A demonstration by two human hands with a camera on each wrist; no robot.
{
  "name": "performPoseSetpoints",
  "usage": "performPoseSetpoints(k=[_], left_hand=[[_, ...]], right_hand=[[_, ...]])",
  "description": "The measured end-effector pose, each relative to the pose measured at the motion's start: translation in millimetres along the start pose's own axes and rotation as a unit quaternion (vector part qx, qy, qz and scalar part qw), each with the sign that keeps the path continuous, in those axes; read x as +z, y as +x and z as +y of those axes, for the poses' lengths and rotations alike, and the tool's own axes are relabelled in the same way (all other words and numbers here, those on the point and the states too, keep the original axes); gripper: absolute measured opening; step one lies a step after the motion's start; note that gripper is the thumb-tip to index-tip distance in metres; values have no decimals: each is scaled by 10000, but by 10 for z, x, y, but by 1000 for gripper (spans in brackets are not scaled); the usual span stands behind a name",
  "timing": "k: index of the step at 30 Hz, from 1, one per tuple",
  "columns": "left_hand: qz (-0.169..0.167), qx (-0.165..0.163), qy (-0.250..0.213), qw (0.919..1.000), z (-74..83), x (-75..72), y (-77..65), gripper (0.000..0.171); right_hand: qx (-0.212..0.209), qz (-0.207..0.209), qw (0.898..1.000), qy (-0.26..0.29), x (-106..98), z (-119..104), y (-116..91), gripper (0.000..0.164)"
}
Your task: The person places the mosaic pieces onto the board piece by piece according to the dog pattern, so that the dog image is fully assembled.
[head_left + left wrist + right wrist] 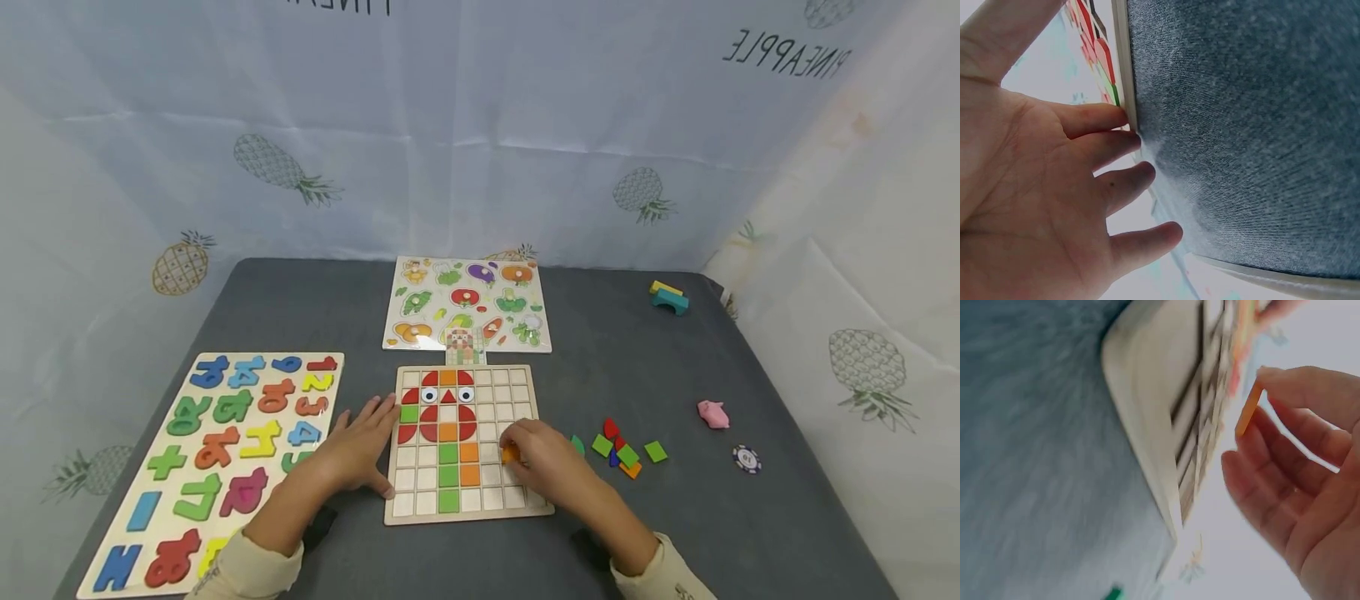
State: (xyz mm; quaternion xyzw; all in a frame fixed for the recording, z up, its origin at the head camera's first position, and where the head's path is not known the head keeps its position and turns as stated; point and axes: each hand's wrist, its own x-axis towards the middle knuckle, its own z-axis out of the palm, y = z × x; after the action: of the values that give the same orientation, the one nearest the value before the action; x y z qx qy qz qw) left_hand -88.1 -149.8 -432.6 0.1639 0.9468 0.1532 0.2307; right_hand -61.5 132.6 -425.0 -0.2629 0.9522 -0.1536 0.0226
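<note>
The left hand [358, 454] lies flat on the bench [600, 367], fingers [1116, 119] straight and slightly spread, their tips touching the left edge of the grid board [465, 442]; it grasps nothing. The right hand [543, 462] hovers over the board's right side, fingers [1300, 387] curled, pinching an orange tile [510, 453] between thumb and fingertips. The right wrist view shows the tile [1248, 410] held edge-on just beside the board's empty cells, not yet seated.

On the board, red, orange and green tiles and two eye tiles fill part of the left and middle columns; the right columns are bare. A pattern card [463, 345] lies against the board's far edge. Loose tiles [622, 450] sit near the right hand.

The bench is covered in grey cloth. A letter puzzle [217, 458] lies on the left, a vegetable puzzle [468, 304] at the back, blocks [667, 297], a pink pig [713, 413] and a chip [747, 458] on the right. White sheeting printed with pineapples [285, 167] hangs around.
</note>
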Motion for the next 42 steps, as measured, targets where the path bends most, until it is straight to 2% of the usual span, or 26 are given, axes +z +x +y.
performPoseSetpoints(k=[5, 11, 15, 19, 21, 23, 26, 28, 30, 33, 37, 42], left_hand=[[-50, -14, -44, 10000, 2, 26, 0, 117], [-61, -48, 14, 10000, 2, 14, 9, 117], [-72, -44, 55, 9999, -2, 3, 18, 118], [-45, -46, 106, 9999, -14, 1, 21, 118], [-31, -53, 115, 9999, -18, 0, 16, 118], [-19, -31, 97, 9999, -21, 1, 14, 118], [-42, -2, 80, 10000, -19, 5, 17, 118], [-56, 2, 99, 9999, -20, 11, 22, 118], [-70, 2, 110, 9999, -20, 14, 26, 118], [-80, 4, 110, 9999, -22, 16, 25, 118], [-71, 20, 91, 9999, -14, 2, 14, 117], [-27, 40, 59, 10000, -4, -9, 12, 117]], right_hand=[[-484, -149, 9987, -60, 174, -61, 177, 9], [-777, -170, 9968, -25, 172, -65, 243, 6], [-811, -190, 9963, -221, 154, -50, 226, 7], [-751, -457, 9960, -136, 95, -23, 188, 11], [-565, -562, 9968, -29, 41, 11, 141, 13], [-236, -484, 9985, -62, -17, 73, 64, 15], [601, -244, 9974, -309, -126, 186, -115, 17], [1213, -142, 9912, -509, -210, 272, -251, 17], [1838, -265, 9810, -569, -302, 347, -392, 17], [2554, -496, 9639, -564, -412, 457, -576, 16], [2953, -656, 9520, -473, -449, 596, -723, 18], [2936, -495, 9537, -414, -389, 719, -782, 19]])
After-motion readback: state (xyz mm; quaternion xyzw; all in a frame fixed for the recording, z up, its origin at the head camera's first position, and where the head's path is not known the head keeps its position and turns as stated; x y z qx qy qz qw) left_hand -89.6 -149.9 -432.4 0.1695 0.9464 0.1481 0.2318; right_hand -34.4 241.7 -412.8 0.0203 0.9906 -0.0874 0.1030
